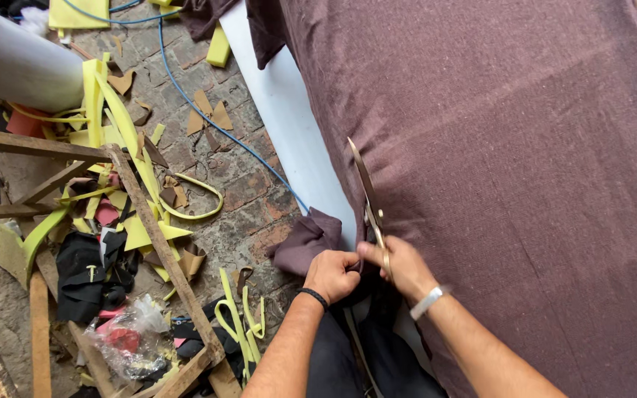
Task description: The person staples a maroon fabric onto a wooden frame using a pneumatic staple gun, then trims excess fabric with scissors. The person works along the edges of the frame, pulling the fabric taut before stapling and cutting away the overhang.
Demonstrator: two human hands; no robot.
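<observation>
Item 1: my right hand (405, 267), fingers closed thru the handles of brass-coloured scissors (369, 199), blades pointing to 11 o'clock along the fabric edge.
Item 2: my left hand (331, 275), fingers pinched shut on the cut edge of the maroon fabric (495, 169), just beside the scissors at their 8 o'clock.
Item 3: white foam sheet (289, 110) under the fabric.
Item 4: blue cable (208, 118) on brick floor (252, 191), 10 o'clock of my hands.
Item 5: yellow foam strips (123, 133) w/ wooden frame (149, 228), far 9 o'clock.

Below me lies a worn brick floor (252, 195); left of it a rough wooden frame (152, 243) stands amid yellow foam scraps (116, 118), daylight even.
</observation>
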